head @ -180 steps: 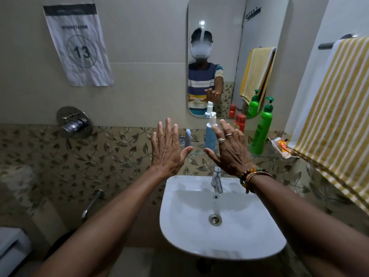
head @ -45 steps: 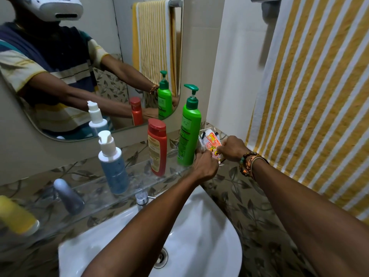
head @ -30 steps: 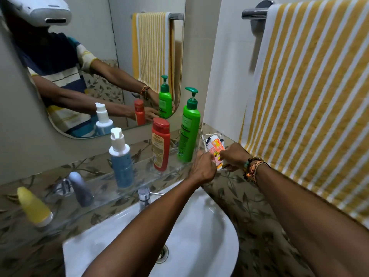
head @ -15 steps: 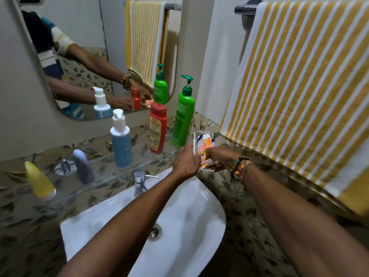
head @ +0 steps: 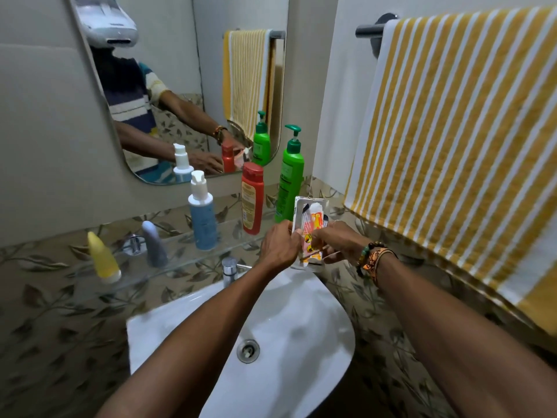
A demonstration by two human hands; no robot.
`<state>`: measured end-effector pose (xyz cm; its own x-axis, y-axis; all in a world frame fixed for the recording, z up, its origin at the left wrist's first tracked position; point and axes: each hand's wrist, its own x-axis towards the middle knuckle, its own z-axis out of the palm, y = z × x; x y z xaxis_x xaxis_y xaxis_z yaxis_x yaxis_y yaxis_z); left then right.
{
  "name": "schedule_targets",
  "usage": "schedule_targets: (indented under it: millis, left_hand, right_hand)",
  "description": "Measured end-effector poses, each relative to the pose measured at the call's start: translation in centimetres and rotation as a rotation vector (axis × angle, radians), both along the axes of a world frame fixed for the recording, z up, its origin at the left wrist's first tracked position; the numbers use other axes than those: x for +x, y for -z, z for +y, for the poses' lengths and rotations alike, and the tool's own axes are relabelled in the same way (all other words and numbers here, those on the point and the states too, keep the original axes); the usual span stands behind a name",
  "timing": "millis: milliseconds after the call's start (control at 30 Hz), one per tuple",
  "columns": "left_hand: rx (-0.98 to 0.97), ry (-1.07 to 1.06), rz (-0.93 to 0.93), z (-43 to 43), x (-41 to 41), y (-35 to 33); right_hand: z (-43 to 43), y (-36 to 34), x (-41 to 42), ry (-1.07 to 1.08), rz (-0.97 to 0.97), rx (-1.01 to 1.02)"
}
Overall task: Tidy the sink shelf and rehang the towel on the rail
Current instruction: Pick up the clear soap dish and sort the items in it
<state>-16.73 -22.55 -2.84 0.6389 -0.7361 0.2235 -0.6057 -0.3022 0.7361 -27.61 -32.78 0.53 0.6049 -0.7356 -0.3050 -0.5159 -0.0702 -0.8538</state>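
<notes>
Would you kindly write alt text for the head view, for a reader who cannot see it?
The left hand and right hand hold a small printed packet by the white sink, beside bottles on a glass shelf; a yellow-striped towel hangs on the rail.

Head-worn wide-angle view, close above the sink shelf (head: pixel 177 253), angled down, perhaps slightly rightward.

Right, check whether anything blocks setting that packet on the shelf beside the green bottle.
Nothing visible does. The left hand and right hand hold the packet before the shelf end; the green bottle stands to its left.
</notes>
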Motion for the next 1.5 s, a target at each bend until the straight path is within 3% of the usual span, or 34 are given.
schedule_targets:
  millis: [467, 833, 1500]
  left_hand:
    - [-0.028, -0.345, 0.073, 5.2, -2.4, 2.1]
    - [-0.102, -0.514, 0.092, 14.4, -3.4, 0.2]
    - [-0.174, -0.734, 0.074, 32.2, -9.3, -1.5]
  right_hand:
    - [1.1, 3.3, -0.2, -0.369, -0.125, 0.132]
    - [8.6, 1.7, 0.7, -0.565, -0.223, 0.119]
    - [25.5, -1.0, -2.4, -0.801, -0.210, 0.065]
